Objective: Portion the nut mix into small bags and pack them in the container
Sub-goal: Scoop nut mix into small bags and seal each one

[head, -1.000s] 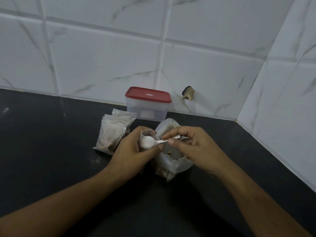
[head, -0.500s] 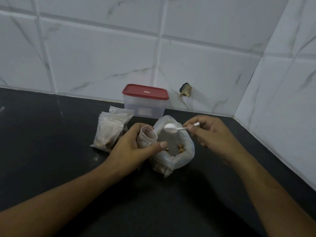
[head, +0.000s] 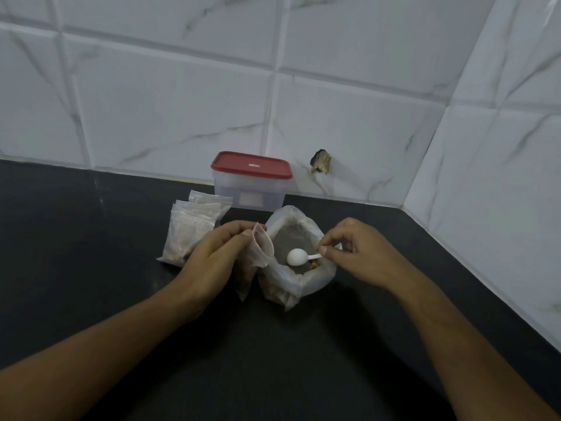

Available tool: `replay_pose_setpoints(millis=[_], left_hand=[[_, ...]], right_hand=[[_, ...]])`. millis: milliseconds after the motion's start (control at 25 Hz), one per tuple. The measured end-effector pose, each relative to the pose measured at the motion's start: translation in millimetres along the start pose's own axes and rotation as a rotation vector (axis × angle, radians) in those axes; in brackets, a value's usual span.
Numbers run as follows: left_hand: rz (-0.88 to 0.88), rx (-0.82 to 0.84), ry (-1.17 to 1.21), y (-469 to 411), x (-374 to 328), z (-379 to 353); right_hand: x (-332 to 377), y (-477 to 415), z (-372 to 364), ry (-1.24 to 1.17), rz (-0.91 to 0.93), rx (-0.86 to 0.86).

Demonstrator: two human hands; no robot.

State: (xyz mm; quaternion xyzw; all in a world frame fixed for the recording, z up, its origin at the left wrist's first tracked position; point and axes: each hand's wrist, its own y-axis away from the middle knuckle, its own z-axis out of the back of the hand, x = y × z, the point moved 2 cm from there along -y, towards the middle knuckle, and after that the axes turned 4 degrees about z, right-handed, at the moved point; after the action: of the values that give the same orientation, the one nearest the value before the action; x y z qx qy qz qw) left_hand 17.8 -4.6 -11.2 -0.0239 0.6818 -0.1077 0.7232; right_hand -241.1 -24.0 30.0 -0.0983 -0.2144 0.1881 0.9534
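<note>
A small clear plastic bag (head: pixel 263 250) is gripped open-mouthed by the left hand (head: pixel 217 258); at its 3 o'clock, a white plastic spoon (head: pixel 297 257), pinched by the right hand (head: pixel 356 253), is held inside the large clear plastic nut-mix bag (head: pixel 288 284).

The desk (head: pixel 91 268) is a dark slab running into a tiled corner. At its back, close to the wall (head: pixel 170 117), stands a clear container (head: pixel 249 192) with its red lid (head: pixel 252 165) on. Just in front and to the left lies a stack of filled small bags (head: pixel 188 235) — overlapping. Near them, to the right, a big open bag (head: pixel 315 278) of nut mix stands upright.
</note>
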Motion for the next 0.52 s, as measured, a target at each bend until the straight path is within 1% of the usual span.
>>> replay_pose_setpoints(millis=[40, 120, 200, 280, 320, 400, 480, 520], left_hand=[[-0.008, 0.006, -0.008, 0, 0, 0], [-0.018, -0.003, -0.024, 1, -3, 1], [-0.035, -0.019, -0.034, 2, -8, 4], [-0.061, -0.035, -0.048, 3, -15, 8], [-0.07, -0.044, -0.049, 4, -19, 11], [-0.077, -0.06, -0.015, 7, -26, 18], [-0.091, -0.083, 0.036, 14, -30, 25], [-0.102, -0.093, 0.057, 18, -32, 29]], right_hand=[[-1, 1, 0, 0.009, -0.014, -0.026], [0, 3, 3, -0.018, -0.049, -0.148], [10, 6, 8, -0.115, -0.036, -0.296], [31, 9, 11, -0.256, 0.03, -0.366], [44, 9, 11, -0.339, 0.072, -0.353], [70, 8, 4, -0.48, 0.102, -0.234], [90, 6, -9, -0.519, 0.095, -0.078], [98, 3, -15, -0.505, 0.106, -0.046]])
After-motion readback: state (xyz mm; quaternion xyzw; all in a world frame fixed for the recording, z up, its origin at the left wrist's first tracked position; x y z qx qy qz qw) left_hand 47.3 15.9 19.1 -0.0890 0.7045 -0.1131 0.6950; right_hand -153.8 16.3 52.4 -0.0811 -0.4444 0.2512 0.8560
